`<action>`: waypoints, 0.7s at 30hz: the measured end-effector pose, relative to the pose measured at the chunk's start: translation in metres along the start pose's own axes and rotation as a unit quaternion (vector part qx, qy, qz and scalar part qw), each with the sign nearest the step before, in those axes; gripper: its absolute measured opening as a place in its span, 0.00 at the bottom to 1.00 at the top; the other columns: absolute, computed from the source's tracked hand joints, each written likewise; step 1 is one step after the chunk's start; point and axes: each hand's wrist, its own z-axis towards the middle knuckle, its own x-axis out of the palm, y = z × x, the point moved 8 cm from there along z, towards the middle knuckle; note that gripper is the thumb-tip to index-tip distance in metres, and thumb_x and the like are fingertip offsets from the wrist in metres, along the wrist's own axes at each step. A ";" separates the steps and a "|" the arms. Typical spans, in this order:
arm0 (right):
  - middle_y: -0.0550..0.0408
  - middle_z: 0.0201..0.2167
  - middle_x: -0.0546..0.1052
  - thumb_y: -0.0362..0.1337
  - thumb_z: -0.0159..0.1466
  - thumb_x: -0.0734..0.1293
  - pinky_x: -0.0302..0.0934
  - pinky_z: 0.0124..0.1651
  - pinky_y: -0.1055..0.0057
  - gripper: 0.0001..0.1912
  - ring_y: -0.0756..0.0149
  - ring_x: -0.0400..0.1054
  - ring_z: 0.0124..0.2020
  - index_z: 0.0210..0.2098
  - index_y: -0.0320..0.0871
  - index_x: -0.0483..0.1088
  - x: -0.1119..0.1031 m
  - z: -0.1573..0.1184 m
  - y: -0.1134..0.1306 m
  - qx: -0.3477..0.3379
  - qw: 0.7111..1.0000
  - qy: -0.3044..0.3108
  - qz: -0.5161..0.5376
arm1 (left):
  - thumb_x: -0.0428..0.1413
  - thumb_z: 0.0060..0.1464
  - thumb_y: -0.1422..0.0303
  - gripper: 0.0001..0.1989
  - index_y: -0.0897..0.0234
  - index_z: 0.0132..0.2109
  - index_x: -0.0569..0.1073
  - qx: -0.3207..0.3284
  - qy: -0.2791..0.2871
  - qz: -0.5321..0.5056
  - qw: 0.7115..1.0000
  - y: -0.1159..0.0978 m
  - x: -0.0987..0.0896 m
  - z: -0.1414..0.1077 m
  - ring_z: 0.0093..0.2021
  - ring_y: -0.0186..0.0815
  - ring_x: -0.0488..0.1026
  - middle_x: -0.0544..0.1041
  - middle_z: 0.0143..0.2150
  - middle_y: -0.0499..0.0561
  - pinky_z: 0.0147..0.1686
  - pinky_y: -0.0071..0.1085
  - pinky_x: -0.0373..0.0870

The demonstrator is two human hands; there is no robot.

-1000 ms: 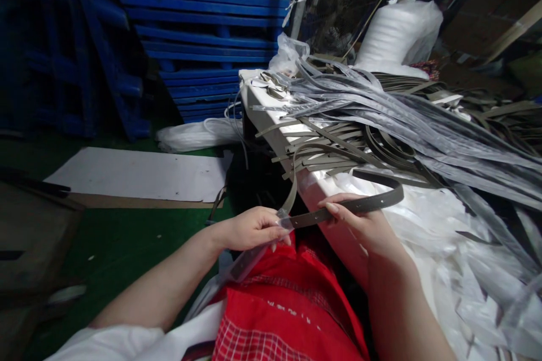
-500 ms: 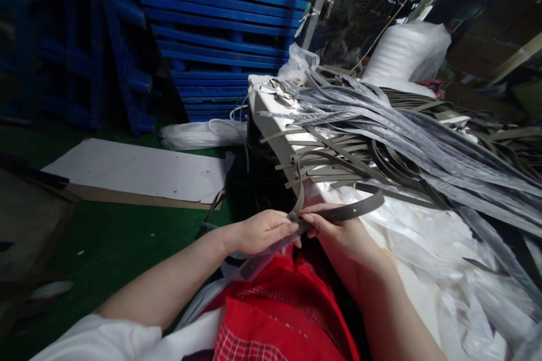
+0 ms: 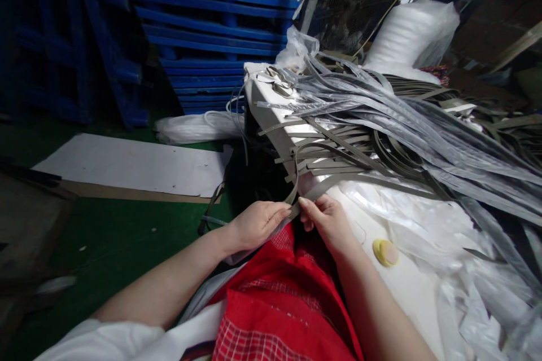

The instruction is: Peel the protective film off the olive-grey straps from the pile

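Observation:
Close together in front of my red apron (image 3: 271, 304), both hands are closed on a flat grey-brown strip (image 3: 334, 180). My left hand (image 3: 256, 225) pinches it between thumb and fingers, with some clear plastic film under the palm. My right hand (image 3: 326, 220) grips the strip just to the right, thumb on top. From there the strip runs right along the table edge, and a narrow loop of strip (image 3: 295, 172) curves up beside the hands. Many similar strips (image 3: 339, 149) lie just beyond, their ends over the edge.
On the white table (image 3: 417, 287) lie long plastic-sleeved strips (image 3: 393, 118), crumpled clear bags (image 3: 423, 220) and a small yellow round thing (image 3: 385, 252). Blue pallets (image 3: 220, 28) are stacked behind. A white sheet (image 3: 135, 166) and a white wrapped bundle (image 3: 199, 127) lie on the green floor.
The strip's raised bend by my right hand has flattened toward the table. My right hand has shifted slightly left and up, uncovering the yellow round thing. The view has tilted slightly.

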 end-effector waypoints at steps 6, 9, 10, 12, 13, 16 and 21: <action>0.61 0.16 0.67 0.51 0.55 0.74 0.50 0.22 0.75 0.21 0.75 0.56 0.17 0.36 0.39 0.73 0.023 -0.001 -0.024 0.059 0.988 0.071 0.121 | 0.39 0.70 0.63 0.22 0.66 0.38 0.75 -0.031 0.005 -0.059 0.998 0.001 0.005 -0.009 0.24 0.31 0.72 0.73 0.21 0.45 0.30 0.23 0.66; 0.63 0.18 0.66 0.49 0.53 0.75 0.44 0.20 0.77 0.25 0.78 0.51 0.17 0.44 0.39 0.74 0.034 -0.008 -0.034 0.116 0.960 0.129 0.222 | 0.39 0.70 0.63 0.21 0.67 0.43 0.75 -0.030 0.038 -0.101 0.994 -0.003 0.013 -0.012 0.23 0.31 0.73 0.74 0.21 0.45 0.30 0.23 0.68; 0.63 0.19 0.65 0.48 0.52 0.76 0.41 0.19 0.78 0.24 0.79 0.48 0.17 0.42 0.39 0.74 0.035 -0.009 -0.036 0.121 0.954 0.130 0.240 | 0.40 0.70 0.63 0.20 0.67 0.44 0.75 -0.025 0.040 -0.104 0.993 -0.004 0.015 -0.012 0.25 0.31 0.74 0.76 0.23 0.46 0.31 0.23 0.69; 0.64 0.17 0.63 0.48 0.50 0.77 0.36 0.18 0.78 0.22 0.81 0.45 0.16 0.37 0.39 0.75 0.034 -0.010 -0.036 0.111 0.954 0.111 0.254 | 0.42 0.69 0.64 0.18 0.67 0.45 0.74 -0.008 0.027 -0.093 0.995 -0.007 0.015 -0.013 0.32 0.33 0.77 0.80 0.30 0.50 0.36 0.25 0.71; 0.65 0.16 0.62 0.48 0.49 0.77 0.36 0.18 0.78 0.22 0.81 0.44 0.15 0.35 0.38 0.75 0.033 -0.010 -0.036 0.103 0.957 0.097 0.253 | 0.44 0.68 0.65 0.16 0.66 0.47 0.74 0.004 0.018 -0.084 0.996 -0.008 0.014 -0.014 0.37 0.34 0.78 0.81 0.35 0.52 0.40 0.26 0.72; 0.65 0.16 0.62 0.47 0.50 0.77 0.39 0.18 0.79 0.21 0.80 0.45 0.15 0.36 0.38 0.75 0.029 -0.010 -0.034 0.082 0.965 0.067 0.238 | 0.49 0.65 0.67 0.16 0.64 0.56 0.70 0.026 -0.007 -0.063 0.998 -0.008 0.016 -0.019 0.51 0.39 0.76 0.78 0.52 0.57 0.51 0.32 0.70; 0.64 0.13 0.63 0.47 0.51 0.77 0.42 0.17 0.79 0.20 0.79 0.49 0.15 0.34 0.38 0.76 0.022 -0.011 -0.037 0.067 0.978 0.037 0.195 | 0.53 0.62 0.66 0.33 0.66 0.69 0.49 -0.047 -0.048 -0.085 0.994 0.015 0.017 -0.026 0.48 0.40 0.77 0.79 0.50 0.58 0.49 0.35 0.72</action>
